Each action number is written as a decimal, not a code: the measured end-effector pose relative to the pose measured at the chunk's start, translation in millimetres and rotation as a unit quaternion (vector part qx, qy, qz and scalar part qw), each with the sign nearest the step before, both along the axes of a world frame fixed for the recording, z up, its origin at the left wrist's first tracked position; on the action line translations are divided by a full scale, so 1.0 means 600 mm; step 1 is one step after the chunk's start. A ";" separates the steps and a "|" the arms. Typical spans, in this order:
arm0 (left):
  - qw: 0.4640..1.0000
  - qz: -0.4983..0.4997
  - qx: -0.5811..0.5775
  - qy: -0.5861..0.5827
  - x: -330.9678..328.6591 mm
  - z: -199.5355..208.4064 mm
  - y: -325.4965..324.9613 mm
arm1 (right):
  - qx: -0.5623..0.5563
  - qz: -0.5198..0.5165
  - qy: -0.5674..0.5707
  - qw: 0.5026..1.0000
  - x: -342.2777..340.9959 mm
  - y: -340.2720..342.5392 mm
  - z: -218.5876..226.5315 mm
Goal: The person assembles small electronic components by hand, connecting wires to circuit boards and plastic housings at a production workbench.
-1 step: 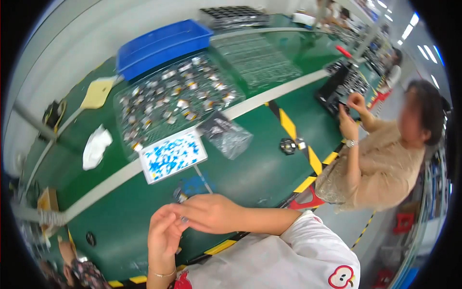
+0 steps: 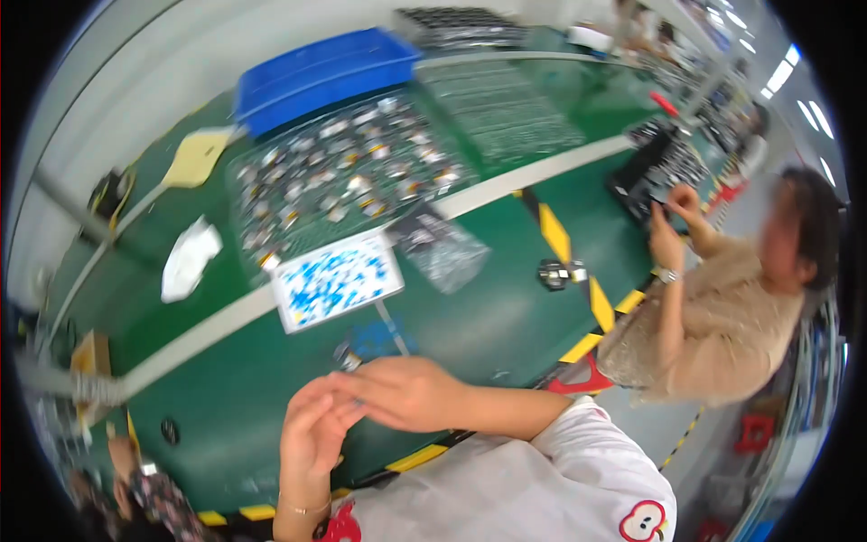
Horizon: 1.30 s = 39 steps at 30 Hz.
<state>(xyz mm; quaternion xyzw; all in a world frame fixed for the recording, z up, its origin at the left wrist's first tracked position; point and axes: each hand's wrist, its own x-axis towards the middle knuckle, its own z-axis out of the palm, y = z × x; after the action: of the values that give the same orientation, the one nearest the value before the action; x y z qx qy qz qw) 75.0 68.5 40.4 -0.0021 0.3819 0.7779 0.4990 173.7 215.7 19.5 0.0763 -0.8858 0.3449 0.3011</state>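
Observation:
My left hand (image 2: 312, 429) and my right hand (image 2: 402, 393) meet above the near edge of the green table, fingertips pressed together. Whatever small item may be between them is hidden by the fingers. Just beyond them is a small silver and dark component (image 2: 346, 357), blurred. Beside it, blue bits (image 2: 372, 340) and a thin pale stick (image 2: 392, 327) lie on the table. Farther off sits a white tray (image 2: 388, 287) scattered with small blue pieces. Behind that, a clear tray (image 2: 248, 212) holds many small silver, black and orange parts.
A blue bin (image 2: 325, 86) stands at the back, with stacked clear trays (image 2: 506, 108) to its right. A plastic bag (image 2: 447, 253) lies near the white tray. Round dark parts (image 2: 553, 274) rest by the striped tape. Another person (image 2: 713, 307) works at right; another person's hand (image 2: 122, 456) shows at lower left.
The view has shifted slightly, so the table's things appear a little farther right. My hands stay together in much the same pose.

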 end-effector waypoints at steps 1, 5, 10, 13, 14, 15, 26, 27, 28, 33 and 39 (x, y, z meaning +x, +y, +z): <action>0.998 -0.033 0.001 0.044 0.000 -0.002 -0.009 | 0.016 -0.007 -0.003 1.000 0.001 0.004 -0.004; 0.967 -0.098 -0.091 0.218 -0.036 -0.013 -0.068 | -0.110 -0.046 -0.067 0.991 0.006 0.015 -0.003; 0.775 0.229 -0.412 0.420 -0.124 -0.064 -0.218 | -0.321 -0.067 -0.145 0.934 0.013 0.008 -0.012; 0.586 0.323 -0.575 0.471 -0.189 -0.090 -0.336 | -0.341 -0.048 -0.155 0.926 0.017 -0.001 -0.004; 0.539 0.327 -0.628 0.455 -0.204 -0.092 -0.368 | -0.313 -0.034 -0.157 0.936 0.017 -0.001 -0.003; 0.509 0.333 -0.651 0.453 -0.218 -0.097 -0.395 | -0.284 -0.023 -0.156 0.946 0.016 -0.001 -0.005; 0.555 0.292 -0.524 0.576 -0.287 -0.116 -0.275 | -0.340 -0.068 -0.130 0.929 0.018 -0.006 -0.002; 0.613 0.269 -0.493 0.555 -0.275 -0.116 -0.236 | -0.366 -0.073 -0.125 0.919 0.016 -0.007 0.001; 0.668 0.242 -0.461 0.533 -0.254 -0.105 -0.195 | -0.366 -0.087 -0.125 0.918 0.016 -0.006 0.002; 0.882 0.084 -0.182 0.427 -0.123 -0.040 -0.037 | -0.356 -0.030 -0.102 0.928 0.024 -0.001 0.008; 0.955 -0.011 -0.016 0.297 -0.030 -0.039 0.053 | -0.293 -0.033 -0.014 0.955 0.018 0.014 0.021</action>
<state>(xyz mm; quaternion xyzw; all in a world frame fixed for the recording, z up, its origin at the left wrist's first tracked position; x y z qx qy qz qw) 57.2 100.3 16.9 0.2254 0.5255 0.7313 0.3718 184.6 223.9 32.4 -0.0494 -0.7517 0.5806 0.3088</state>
